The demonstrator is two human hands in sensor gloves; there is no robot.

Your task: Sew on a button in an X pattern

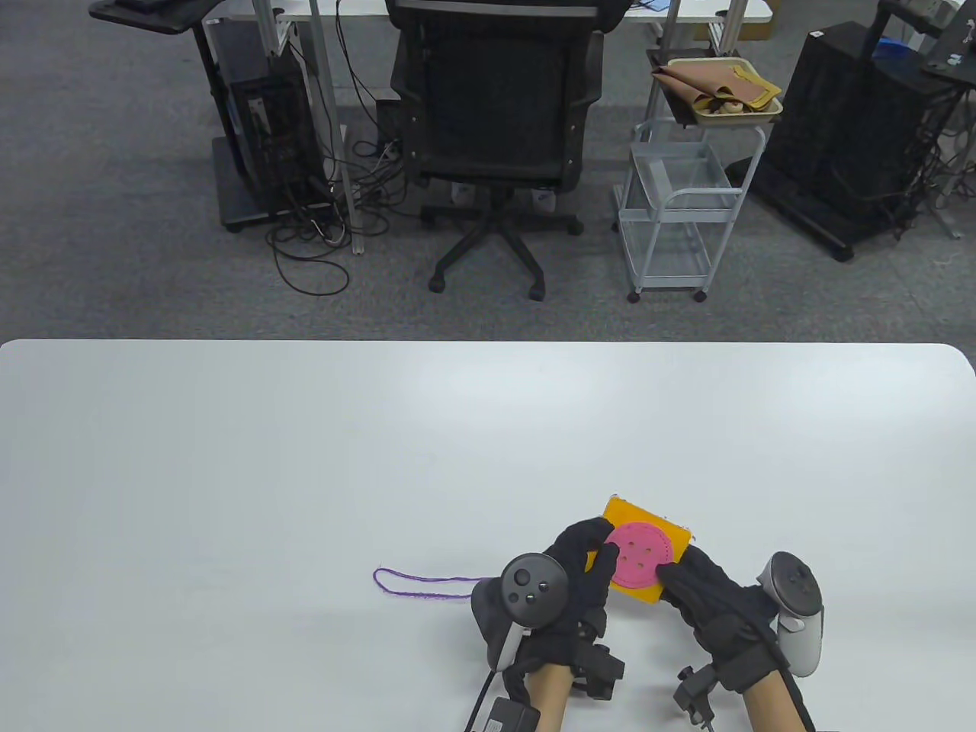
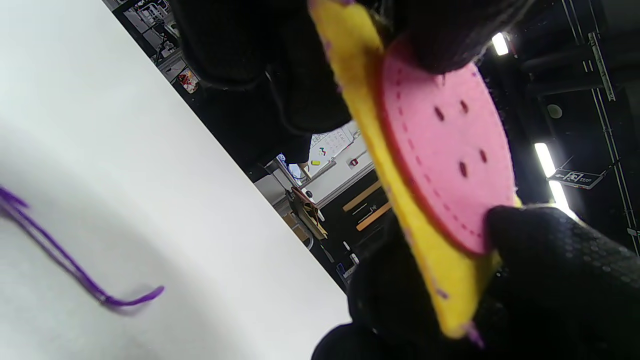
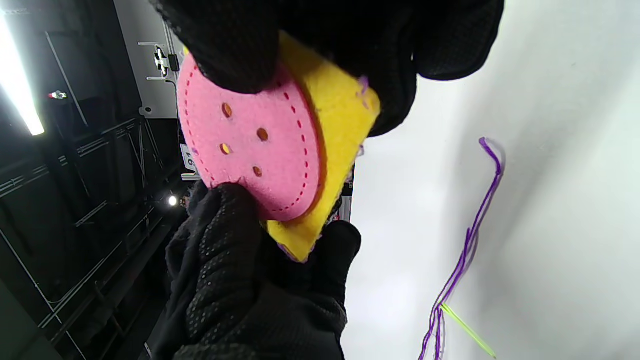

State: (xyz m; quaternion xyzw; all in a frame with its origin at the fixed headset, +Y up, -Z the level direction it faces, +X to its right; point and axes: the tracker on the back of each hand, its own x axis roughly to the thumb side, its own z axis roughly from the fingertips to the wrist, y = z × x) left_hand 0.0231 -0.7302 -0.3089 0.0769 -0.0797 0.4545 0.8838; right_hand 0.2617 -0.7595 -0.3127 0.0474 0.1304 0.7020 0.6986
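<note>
While the left hand [image 1: 587, 568] and right hand [image 1: 705, 591] pinch opposite edges of the yellow felt square [image 1: 646, 550] bearing the round pink four-hole felt button [image 1: 639, 558], it is held near the white tabletop's [image 1: 305, 457] near edge, purple thread [image 1: 419, 583] lying alongside.

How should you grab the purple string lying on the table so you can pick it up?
Probably best pinched from above, next to the green needle at its near end, where the purple string runs doubled. It lies flat on the white table, left of the left hand, so nothing blocks fingertips coming straight down. Both hands, left and right hand, now hold the yellow felt square.
</note>
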